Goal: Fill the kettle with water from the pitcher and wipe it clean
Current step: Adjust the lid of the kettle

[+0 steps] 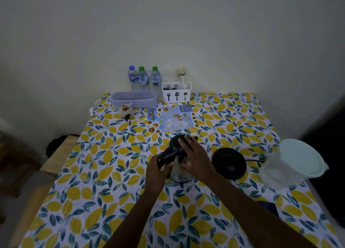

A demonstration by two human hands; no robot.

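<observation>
A steel kettle with a black lid and black handle stands on the lemon-print tablecloth in the middle of the table. My left hand is closed around the kettle's black handle. My right hand lies over the kettle's lid and right side, fingers spread, thumb against the metal body. The round black kettle base sits just right of the kettle, its cord running right. A clear pitcher with a pale green lid stands at the right edge of the table.
At the back by the wall stand three water bottles, a grey oblong box, a white cutlery caddy, a small ceramic jar and a printed menu sheet. A wooden bench is at the left.
</observation>
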